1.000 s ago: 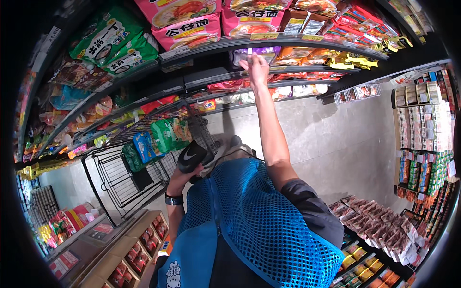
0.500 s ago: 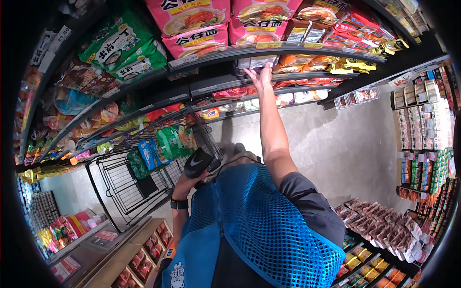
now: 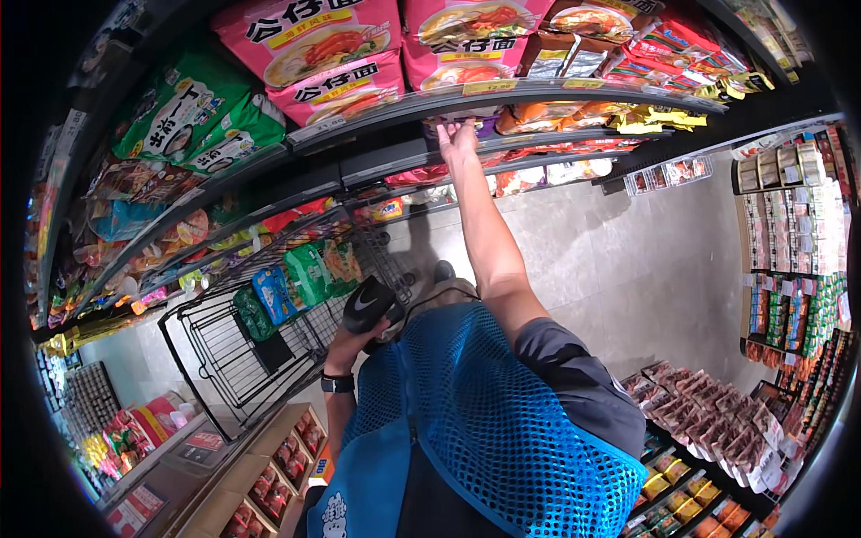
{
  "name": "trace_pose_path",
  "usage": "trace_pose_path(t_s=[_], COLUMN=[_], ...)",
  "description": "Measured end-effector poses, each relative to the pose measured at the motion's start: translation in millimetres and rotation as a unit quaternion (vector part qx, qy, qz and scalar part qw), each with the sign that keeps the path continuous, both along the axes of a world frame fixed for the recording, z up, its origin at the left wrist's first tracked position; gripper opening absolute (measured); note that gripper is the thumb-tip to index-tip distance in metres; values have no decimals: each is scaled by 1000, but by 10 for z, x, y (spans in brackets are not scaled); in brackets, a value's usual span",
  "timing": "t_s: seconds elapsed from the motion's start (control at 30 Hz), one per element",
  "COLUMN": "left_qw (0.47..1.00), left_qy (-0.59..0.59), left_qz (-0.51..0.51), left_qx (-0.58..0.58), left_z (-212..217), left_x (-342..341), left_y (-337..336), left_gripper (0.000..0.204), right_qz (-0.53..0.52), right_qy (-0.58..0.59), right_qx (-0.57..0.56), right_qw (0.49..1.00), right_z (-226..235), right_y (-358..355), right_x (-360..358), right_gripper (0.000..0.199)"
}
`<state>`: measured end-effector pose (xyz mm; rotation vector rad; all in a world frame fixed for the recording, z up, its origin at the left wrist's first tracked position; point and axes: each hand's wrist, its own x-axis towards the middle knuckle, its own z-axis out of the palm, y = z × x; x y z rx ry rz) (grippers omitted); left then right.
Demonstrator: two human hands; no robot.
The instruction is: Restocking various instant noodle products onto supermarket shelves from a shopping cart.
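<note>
Large pink noodle packs (image 3: pixel 309 54) fill the top shelf, each showing a bowl picture, with green packs (image 3: pixel 193 112) to their left and red and orange packets (image 3: pixel 682 54) to their right; small yellow price tags (image 3: pixel 489 87) sit along the shelf lip (image 3: pixel 574 90). The right hand (image 3: pixel 457 142) reaches up with the arm fully stretched, its fingers spread and pressed against a purple packet (image 3: pixel 489 125) tucked just under that lip; whether they clamp it cannot be told. The left hand (image 3: pixel 345 336), a dark watch (image 3: pixel 337 383) on its wrist, is closed around a black handheld scanner (image 3: pixel 368 305) held near the chest, above the blue mesh vest (image 3: pixel 484 421). Just beside it stands a black wire cart (image 3: pixel 224 350) carrying green and blue bags (image 3: pixel 291 282) along its upper rim, pushed close against the lower shelves. Orange and yellow packets (image 3: pixel 583 117) crowd the shelf beside the raised hand. Grey tiled floor (image 3: pixel 628 260) lies open to the right, bounded by a far rack of small boxes (image 3: pixel 798 233) and a low display of reddish packs (image 3: pixel 708 421).
</note>
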<state>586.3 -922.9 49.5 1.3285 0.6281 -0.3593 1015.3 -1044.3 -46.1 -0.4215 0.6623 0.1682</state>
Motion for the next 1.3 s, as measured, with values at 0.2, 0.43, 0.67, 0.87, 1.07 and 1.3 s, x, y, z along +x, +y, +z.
trace_pose_path(t_s=[0.2, 0.43, 0.67, 0.87, 1.07, 1.3], left_qw=[1000, 998, 999, 998, 996, 997], left_qy=[-13, -4, 7, -13, -11, 9], left_qz=[4, 58, 37, 54, 83, 64], left_qx=[-26, -13, 10, 10, 34, 40], left_z=[-20, -28, -27, 58, 114, -11], left_x=[86, -6, 51, 129, 95, 92], left_y=[55, 5, -4, -35, -81, -11], left_gripper=[26, 21, 21, 18, 19, 20], right_qz=[43, 124, 116, 77, 64, 110], right_qy=[-66, -63, -84, -87, -123, -139], right_qx=[-40, -131, -262, -254, -198, -182], right_qw=[996, 981, 954, 960, 970, 967], right_z=[65, -401, -335, -359, -400, -331], right_y=[-56, -71, 136, 28, -272, -431], right_x=[114, -46, 112, 64, -37, -163], right_gripper=[28, 28, 18, 26, 16, 22])
